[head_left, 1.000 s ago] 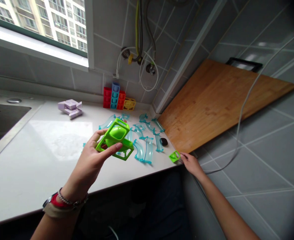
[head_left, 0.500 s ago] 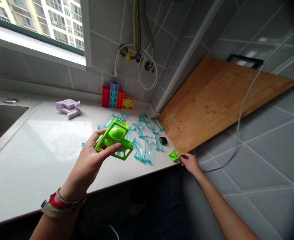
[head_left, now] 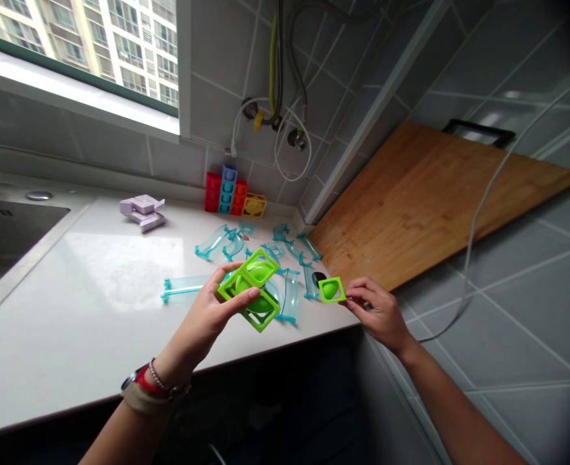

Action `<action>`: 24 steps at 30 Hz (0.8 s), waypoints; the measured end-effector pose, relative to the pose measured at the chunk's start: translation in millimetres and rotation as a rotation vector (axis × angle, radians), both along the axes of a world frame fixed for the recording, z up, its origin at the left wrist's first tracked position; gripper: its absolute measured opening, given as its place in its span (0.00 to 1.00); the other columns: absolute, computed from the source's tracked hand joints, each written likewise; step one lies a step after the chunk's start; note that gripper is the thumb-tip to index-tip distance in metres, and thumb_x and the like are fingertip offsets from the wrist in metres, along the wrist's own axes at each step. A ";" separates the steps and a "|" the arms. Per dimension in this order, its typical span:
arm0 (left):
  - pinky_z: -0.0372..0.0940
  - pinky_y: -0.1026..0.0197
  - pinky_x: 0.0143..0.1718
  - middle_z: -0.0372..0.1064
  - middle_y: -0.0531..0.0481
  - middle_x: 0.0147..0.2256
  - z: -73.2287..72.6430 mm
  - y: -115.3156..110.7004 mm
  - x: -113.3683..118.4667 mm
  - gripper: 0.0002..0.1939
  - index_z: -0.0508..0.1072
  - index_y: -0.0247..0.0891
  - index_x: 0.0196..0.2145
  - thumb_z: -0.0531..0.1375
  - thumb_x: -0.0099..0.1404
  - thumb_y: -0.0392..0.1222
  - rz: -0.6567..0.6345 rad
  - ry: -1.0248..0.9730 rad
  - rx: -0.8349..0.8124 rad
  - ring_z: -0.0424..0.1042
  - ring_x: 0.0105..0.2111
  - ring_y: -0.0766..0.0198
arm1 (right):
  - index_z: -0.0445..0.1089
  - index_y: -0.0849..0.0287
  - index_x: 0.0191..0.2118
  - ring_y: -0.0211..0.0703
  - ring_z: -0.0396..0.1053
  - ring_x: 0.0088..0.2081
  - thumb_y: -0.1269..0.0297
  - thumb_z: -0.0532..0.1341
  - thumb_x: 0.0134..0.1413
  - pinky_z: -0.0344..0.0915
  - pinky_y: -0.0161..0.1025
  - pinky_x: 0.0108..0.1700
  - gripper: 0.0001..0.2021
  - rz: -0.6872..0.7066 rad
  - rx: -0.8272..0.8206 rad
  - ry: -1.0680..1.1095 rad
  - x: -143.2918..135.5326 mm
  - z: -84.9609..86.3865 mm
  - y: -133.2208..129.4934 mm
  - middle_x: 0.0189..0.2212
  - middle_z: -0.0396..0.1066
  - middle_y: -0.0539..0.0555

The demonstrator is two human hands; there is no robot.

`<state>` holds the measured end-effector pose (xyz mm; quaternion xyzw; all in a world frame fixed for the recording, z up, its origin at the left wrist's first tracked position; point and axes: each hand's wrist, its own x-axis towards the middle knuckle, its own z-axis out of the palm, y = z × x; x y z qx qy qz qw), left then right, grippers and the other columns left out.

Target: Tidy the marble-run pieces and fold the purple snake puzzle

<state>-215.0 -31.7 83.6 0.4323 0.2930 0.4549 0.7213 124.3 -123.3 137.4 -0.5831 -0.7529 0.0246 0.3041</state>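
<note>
Well, in the head view the left hand (head_left: pixel 212 310) grips a pair of joined green blocks (head_left: pixel 250 284) above the counter (head_left: pixel 95 336), thumb across the front and fingers behind; each block is an open frame with a rounded cup inside. The sink (head_left: pixel 28 261) is cut off at the left edge, its contents too dim to tell. The right hand (head_left: pixel 379 313), wrist bent, pinches a small green block (head_left: pixel 332 290) by its side, between thumb and fingertips, near a black object (head_left: pixel 319 278); a rounded green cup fills part of its frame. Half a second ago this block sat lower, close to the cutting board's (head_left: pixel 439 200) bottom corner, and the joined pair was turned differently; clear blue tracks (head_left: pixel 290 296) lie behind both hands
</note>
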 end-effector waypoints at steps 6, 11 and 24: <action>0.72 0.56 0.48 0.77 0.44 0.48 -0.2 -5.5 5.0 0.31 0.68 0.42 0.58 0.73 0.61 0.47 -0.067 -0.045 -0.015 0.79 0.47 0.53 | 0.77 0.54 0.42 0.43 0.74 0.39 0.71 0.66 0.64 0.72 0.38 0.39 0.05 0.247 0.091 -0.042 -51.3 34.9 5.1 0.39 0.72 0.55; 0.72 0.56 0.49 0.78 0.45 0.46 -2.2 -4.7 3.7 0.32 0.67 0.42 0.59 0.73 0.61 0.46 -0.091 -0.074 -0.026 0.79 0.46 0.54 | 0.77 0.54 0.43 0.43 0.74 0.39 0.72 0.67 0.63 0.72 0.38 0.39 0.06 0.319 0.065 0.008 -71.8 39.6 9.1 0.39 0.72 0.55; 0.71 0.59 0.46 0.79 0.48 0.42 1.6 -8.9 4.2 0.34 0.67 0.42 0.58 0.75 0.57 0.46 -0.095 -0.064 -0.043 0.79 0.43 0.57 | 0.77 0.54 0.45 0.40 0.72 0.35 0.73 0.67 0.63 0.72 0.37 0.35 0.07 0.396 0.004 0.116 -92.3 32.2 27.6 0.39 0.71 0.55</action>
